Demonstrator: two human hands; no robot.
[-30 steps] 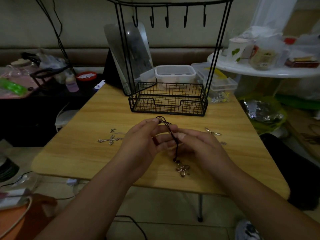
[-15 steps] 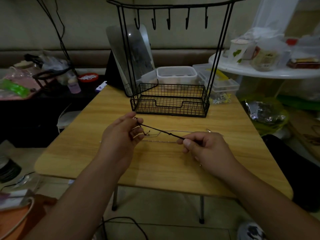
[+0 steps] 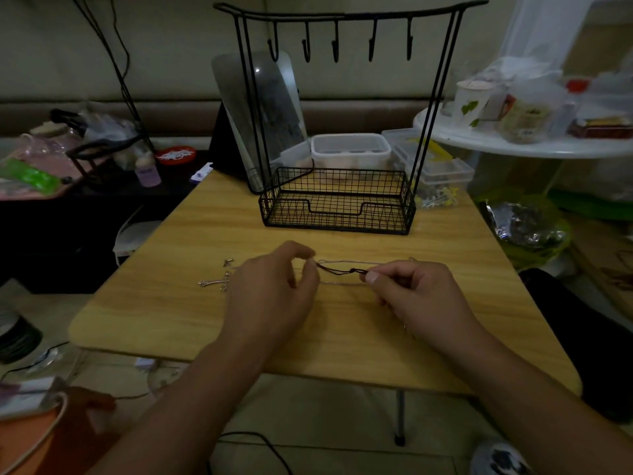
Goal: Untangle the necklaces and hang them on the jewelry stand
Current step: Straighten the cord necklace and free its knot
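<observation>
Both hands, the left hand (image 3: 274, 289) and right hand (image 3: 414, 296), pinch the dark cord necklace (image 3: 340, 270) taut between their grips just above the surface (image 3: 212, 317); thin, limp and light, it seems best gripped near its knot.

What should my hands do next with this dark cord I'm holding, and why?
Probably lift the dark cord toward a hook on the jewelry stand. The left hand and right hand each pinch an end, and it runs straight between them above the table, apparently free of the pale chain. All five hooks look bare.
</observation>
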